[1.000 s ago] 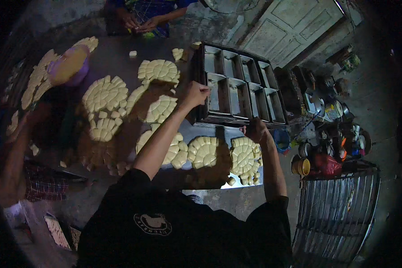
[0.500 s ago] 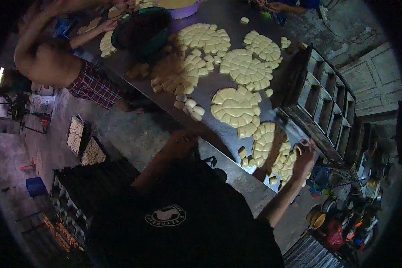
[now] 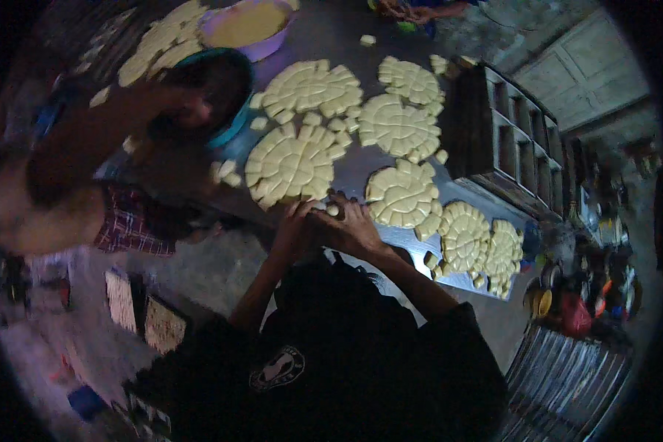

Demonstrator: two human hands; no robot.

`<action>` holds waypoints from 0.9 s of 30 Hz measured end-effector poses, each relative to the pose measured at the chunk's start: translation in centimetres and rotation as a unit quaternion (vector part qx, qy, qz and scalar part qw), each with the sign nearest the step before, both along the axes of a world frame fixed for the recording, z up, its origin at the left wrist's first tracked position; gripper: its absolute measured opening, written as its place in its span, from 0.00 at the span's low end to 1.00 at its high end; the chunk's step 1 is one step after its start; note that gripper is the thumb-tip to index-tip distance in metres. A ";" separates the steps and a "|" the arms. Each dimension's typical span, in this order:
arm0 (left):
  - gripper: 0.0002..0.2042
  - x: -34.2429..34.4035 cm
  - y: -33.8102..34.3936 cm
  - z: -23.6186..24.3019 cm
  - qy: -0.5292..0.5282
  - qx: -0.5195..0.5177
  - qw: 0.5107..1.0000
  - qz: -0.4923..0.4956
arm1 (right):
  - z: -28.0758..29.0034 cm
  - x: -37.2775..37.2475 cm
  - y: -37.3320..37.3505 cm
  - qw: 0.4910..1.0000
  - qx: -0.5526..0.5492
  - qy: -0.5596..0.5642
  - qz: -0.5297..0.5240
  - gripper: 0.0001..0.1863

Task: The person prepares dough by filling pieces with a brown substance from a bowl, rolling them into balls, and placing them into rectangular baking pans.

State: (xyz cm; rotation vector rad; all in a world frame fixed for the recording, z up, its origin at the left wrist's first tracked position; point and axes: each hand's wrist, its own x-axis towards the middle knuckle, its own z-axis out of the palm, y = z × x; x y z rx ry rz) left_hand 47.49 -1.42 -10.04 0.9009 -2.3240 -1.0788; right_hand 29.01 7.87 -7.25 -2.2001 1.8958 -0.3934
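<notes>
My two hands are close together at the near edge of the metal table. My left hand (image 3: 296, 222) is curled, with pale dough at its fingertips. My right hand (image 3: 355, 227) bends over a small dough piece (image 3: 333, 211), its fingers closed round it. The palms are in shadow, so anything beneath them is hidden. Left of my hands, a flat round of dough (image 3: 291, 163) is cut into many pieces. To their right is another cut round (image 3: 403, 193).
More cut dough rounds (image 3: 399, 125) spread across the metal table. A wooden rack with compartments (image 3: 519, 140) stands on the right. At left, another person's arm (image 3: 118, 121) reaches into a teal basin (image 3: 237, 118). A purple basin (image 3: 261, 46) is behind it.
My right hand has left the dough at the right end and come in beside my left. My left hand has moved up onto the table edge. The other person's arm has lowered into the basin.
</notes>
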 end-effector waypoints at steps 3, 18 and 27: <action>0.22 -0.2 -0.1 -4.4 0.119 0.035 0.992 0.024 | -3.9 -0.2 -0.1 0.995 0.014 -0.091 -0.023 0.28; 0.18 -9.7 -3.2 12.6 0.054 0.105 0.991 -0.058 | 4.3 -12.9 7.9 0.414 0.201 -0.879 -0.125 0.39; 0.15 -20.1 3.3 12.4 0.020 0.051 0.998 0.013 | 13.1 -34.4 6.7 0.689 -0.104 -0.592 -0.405 0.35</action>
